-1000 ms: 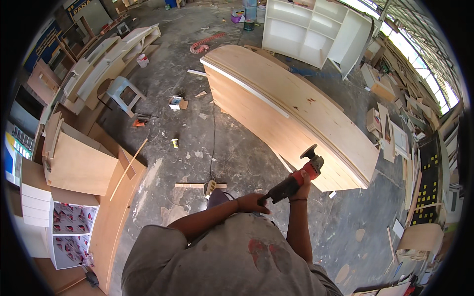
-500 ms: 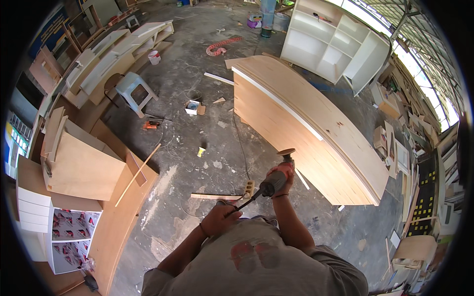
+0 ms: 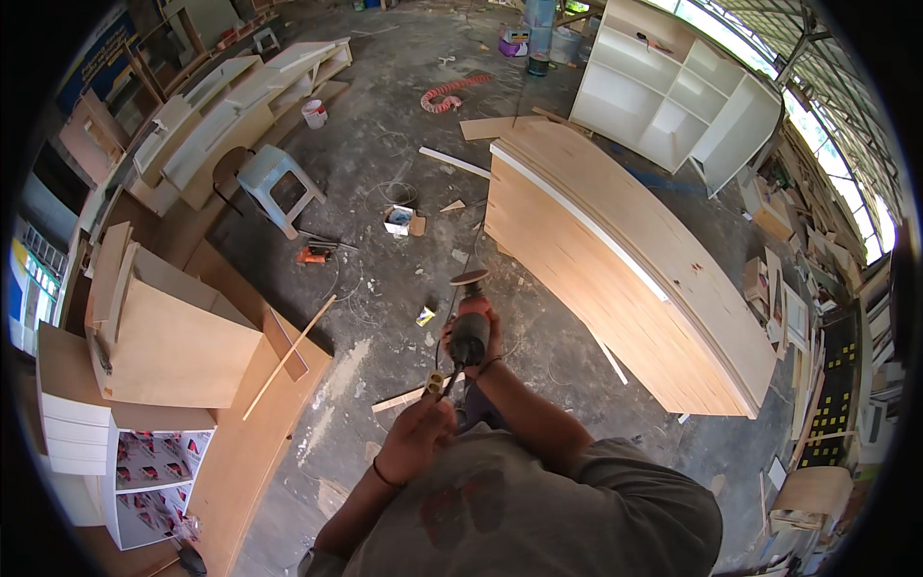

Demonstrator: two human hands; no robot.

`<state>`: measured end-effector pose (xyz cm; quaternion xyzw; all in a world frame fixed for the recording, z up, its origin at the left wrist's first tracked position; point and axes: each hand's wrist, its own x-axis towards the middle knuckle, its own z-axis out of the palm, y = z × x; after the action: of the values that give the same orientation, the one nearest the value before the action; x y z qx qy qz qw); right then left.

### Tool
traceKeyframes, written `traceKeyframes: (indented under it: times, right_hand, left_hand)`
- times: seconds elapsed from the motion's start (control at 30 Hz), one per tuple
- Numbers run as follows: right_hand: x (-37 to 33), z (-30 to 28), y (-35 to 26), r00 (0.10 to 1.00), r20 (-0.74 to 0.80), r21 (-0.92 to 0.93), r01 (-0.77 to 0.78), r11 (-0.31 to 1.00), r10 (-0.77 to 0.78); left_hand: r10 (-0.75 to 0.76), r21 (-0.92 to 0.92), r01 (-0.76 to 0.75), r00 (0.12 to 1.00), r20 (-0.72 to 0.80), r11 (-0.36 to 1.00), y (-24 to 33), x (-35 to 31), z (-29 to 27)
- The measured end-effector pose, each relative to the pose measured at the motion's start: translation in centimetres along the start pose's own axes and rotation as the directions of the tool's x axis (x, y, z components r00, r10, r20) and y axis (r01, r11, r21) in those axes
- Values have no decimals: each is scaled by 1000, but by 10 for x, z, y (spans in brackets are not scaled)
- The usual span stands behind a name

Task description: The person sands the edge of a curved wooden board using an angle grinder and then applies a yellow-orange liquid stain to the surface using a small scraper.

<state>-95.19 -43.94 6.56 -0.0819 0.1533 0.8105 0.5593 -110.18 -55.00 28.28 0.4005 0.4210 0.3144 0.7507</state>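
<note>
My right hand (image 3: 488, 338) is wrapped round the body of a red and black angle grinder (image 3: 470, 338), its round sanding disc (image 3: 469, 278) pointing away from me. From the grinder's rear a black power cord (image 3: 449, 387) runs to my left hand (image 3: 420, 435), which is closed round it close to my body. Just beyond the left hand, a socket block (image 3: 435, 382) shows on the floor beside a thin wood strip (image 3: 399, 398). To the right stands a curved wooden counter (image 3: 596, 279) with a white edge band; the disc is apart from it.
On the left are brown cabinet parts (image 3: 183, 337) and a blue-grey plastic stool (image 3: 279, 183). A small opened box (image 3: 400, 221), an orange power tool (image 3: 313, 253) and a coiled red hose (image 3: 442, 96) lie on the floor. A white shelf unit (image 3: 663, 96) stands at the far right.
My right hand has swung the grinder left, away from the counter's side. My left hand has stayed on the cord, and the view has shifted slightly.
</note>
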Motion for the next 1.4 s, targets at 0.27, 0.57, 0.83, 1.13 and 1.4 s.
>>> traceKeyframes:
  times: [0.27, 0.57, 0.83, 1.13, 1.4]
  right_hand:
    - [153, 13, 45, 978, -110, -10, -177, 984, 175]
    - [238, 21, 51, 783, -139, -895, -362, 262, 606]
    - [196, 69, 45, 873, -155, -853, 118, -508, 463]
    - [275, 154, 149, 910, 102, -930, 230, -285, 402]
    - [291, 72, 130, 996, -49, -693, 18, -721, 72]
  left_hand:
    - [86, 32, -81, 970, -228, 996, 71, 105, -77]
    - [169, -76, -240, 845, -508, 968, 141, 206, -218]
    - [16, -534, -313, 873, -488, 786, 135, 278, -350]
    - [-114, -744, -110, 963, -243, 659, 107, 279, -426]
    - [-103, -805, -52, 985, -139, 590, 102, 305, -492]
